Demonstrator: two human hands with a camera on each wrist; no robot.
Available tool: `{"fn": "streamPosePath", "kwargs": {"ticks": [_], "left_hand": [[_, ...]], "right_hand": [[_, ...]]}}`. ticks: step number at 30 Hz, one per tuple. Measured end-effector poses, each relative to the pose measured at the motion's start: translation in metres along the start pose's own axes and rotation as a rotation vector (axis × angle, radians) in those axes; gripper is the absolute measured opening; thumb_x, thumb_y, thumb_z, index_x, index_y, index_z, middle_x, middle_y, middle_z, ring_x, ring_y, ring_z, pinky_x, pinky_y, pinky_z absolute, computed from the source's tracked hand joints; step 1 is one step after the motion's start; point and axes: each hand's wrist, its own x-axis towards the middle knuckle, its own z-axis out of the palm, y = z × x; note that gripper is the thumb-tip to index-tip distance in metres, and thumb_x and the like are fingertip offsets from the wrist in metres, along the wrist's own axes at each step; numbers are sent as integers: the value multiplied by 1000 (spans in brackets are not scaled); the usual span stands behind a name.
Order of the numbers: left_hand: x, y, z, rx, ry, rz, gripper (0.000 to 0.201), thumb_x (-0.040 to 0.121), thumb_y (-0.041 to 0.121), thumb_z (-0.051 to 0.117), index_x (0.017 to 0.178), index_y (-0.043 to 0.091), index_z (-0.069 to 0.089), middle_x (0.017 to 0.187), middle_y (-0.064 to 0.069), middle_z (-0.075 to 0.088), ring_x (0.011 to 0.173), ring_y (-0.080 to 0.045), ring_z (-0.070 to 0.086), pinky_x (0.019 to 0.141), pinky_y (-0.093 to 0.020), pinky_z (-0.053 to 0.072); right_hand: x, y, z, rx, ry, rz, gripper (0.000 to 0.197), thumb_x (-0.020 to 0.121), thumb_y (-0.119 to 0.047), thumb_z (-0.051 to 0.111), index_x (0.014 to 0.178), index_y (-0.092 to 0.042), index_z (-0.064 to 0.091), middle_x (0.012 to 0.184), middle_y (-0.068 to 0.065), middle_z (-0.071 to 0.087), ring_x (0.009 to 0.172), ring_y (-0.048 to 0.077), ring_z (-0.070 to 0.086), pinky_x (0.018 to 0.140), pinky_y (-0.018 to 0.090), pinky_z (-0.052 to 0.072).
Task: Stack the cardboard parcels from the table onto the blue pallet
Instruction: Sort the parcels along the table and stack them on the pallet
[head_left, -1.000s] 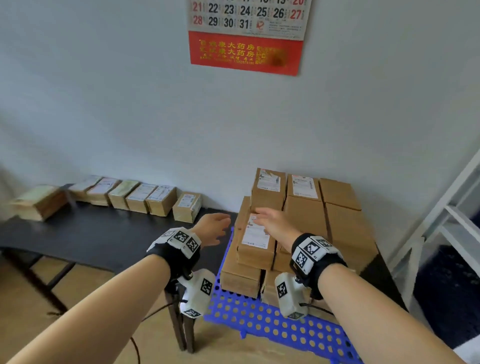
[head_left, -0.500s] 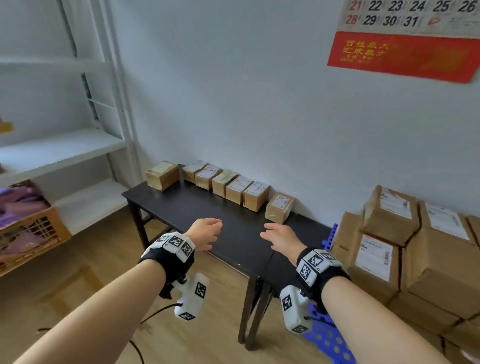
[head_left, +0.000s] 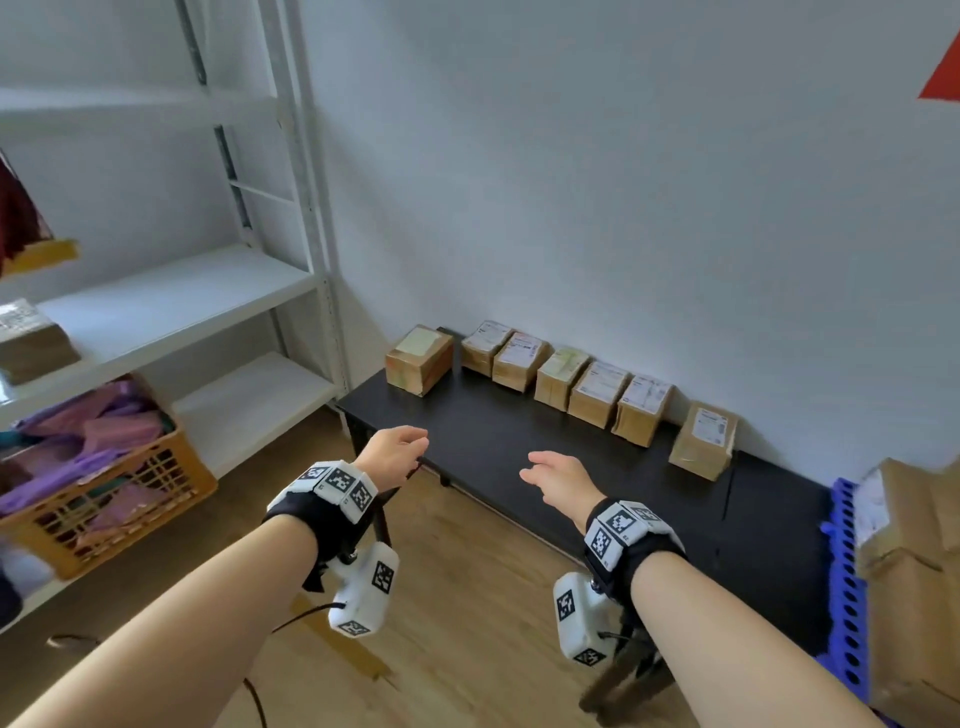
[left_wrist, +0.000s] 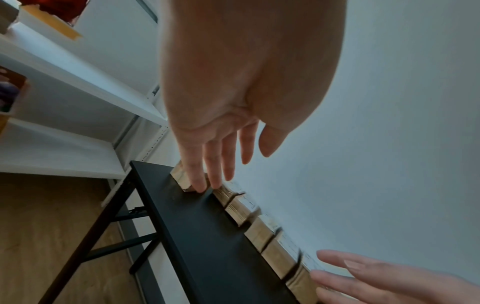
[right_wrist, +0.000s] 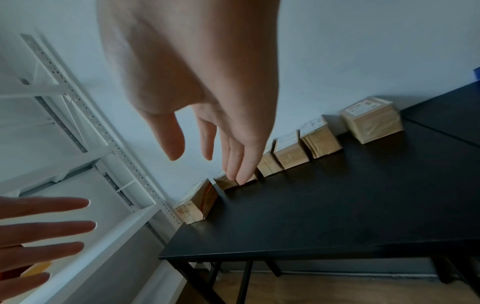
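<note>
Room: we stood facing a plain pale wall, with a wooden floor underfoot and a white metal shelving unit to our left.
Table: a long black rectangular table ran along the wall, its top otherwise bare in front of the boxes.
Parcels on the table: we counted seven small brown cardboard parcels lined up at the table's far edge against the wall; the leftmost one sat a little apart from the next five, which stood side by side, and the rightmost one stood apart again.
Parcel looks: each was a squat rectangular box wrapped in clear tape, most with a white shipping label on top.
Writing: we could not read the labels; the print was too small and blurred.
Pallet: a blue perforated plastic pallet sat at the right end of the table, with larger brown cardboard boxes already stacked on it.
Left hand: our left hand hovered over the table's near left corner, fingers loosely spread and holding nothing.
Right hand: our right hand hovered above the table's front edge, fingers extended and apart, also holding nothing.
Shelf items: an orange plastic crate of purple packets sat on a lower shelf.
</note>
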Motion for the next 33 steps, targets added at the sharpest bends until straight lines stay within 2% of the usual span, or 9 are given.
{"fn": "streamPosePath", "kwargs": {"ticks": [3, 7, 11, 16, 23, 26, 28, 31, 33], "left_hand": [[31, -14, -29, 1, 9, -1, 38, 98, 19, 44, 136, 12, 45, 132, -11, 52, 121, -24, 52, 81, -26, 45], [80, -31, -55, 1, 39, -13, 37, 98, 18, 45, 135, 11, 47, 129, -11, 55, 110, -19, 56, 66, -18, 46], [135, -41, -77, -30, 44, -64, 38, 98, 17, 45, 135, 11, 47, 129, -10, 54, 116, -23, 54, 88, -31, 47], [209, -43, -104, -2, 47, -144, 37, 97, 16, 45, 134, 12, 48, 129, -9, 54, 120, -24, 53, 95, -35, 45], [300, -35, -135, 66, 106, -138, 34, 97, 16, 46, 130, 11, 53, 117, -8, 59, 104, -19, 58, 86, -29, 49], [332, -36, -143, 48, 68, -160, 33, 97, 16, 45, 129, 12, 53, 105, -6, 58, 92, -17, 57, 69, -23, 49], [355, -38, -148, 44, 40, -167, 33, 98, 16, 44, 129, 13, 53, 104, -5, 56, 90, -17, 55, 64, -19, 47], [390, -42, -152, 20, -6, -178, 33, 98, 14, 44, 130, 11, 52, 104, -7, 55, 85, -16, 54, 64, -20, 45], [410, -42, -154, 26, -59, -171, 35, 97, 14, 44, 131, 11, 51, 111, -9, 57, 94, -17, 54, 70, -24, 47]], "right_hand": [[30, -18, 24, -8, -13, 10, 47, 92, -13, 56, 137, -4, 46, 141, 12, 46, 130, 25, 44, 110, 40, 35], [79, -37, 50, -26, -31, 22, 46, 92, -14, 56, 137, -6, 46, 141, 12, 45, 130, 26, 44, 111, 42, 35], [140, -54, 72, -2, -54, 34, 47, 92, -15, 57, 137, -7, 47, 142, 11, 46, 131, 25, 43, 111, 42, 34], [215, -72, 94, 35, -78, 81, 47, 92, -16, 56, 137, -9, 47, 141, 10, 46, 130, 25, 44, 111, 42, 35], [302, -100, 114, 44, -77, 126, 46, 92, -12, 54, 137, -6, 47, 142, 12, 45, 131, 25, 43, 111, 41, 34], [328, -110, 125, 47, -55, 151, 47, 93, -12, 54, 138, -7, 45, 144, 11, 44, 132, 26, 42, 111, 42, 34], [344, -114, 134, 47, -60, 179, 48, 93, -13, 54, 140, -8, 43, 145, 11, 43, 133, 27, 41, 111, 43, 34], [364, -116, 146, 80, -40, 238, 51, 93, -13, 55, 142, -9, 39, 145, 13, 42, 133, 27, 41, 111, 42, 35], [375, -117, 153, 112, -10, 275, 55, 92, -13, 56, 143, -10, 36, 146, 15, 41, 133, 28, 41, 111, 42, 35]]}}
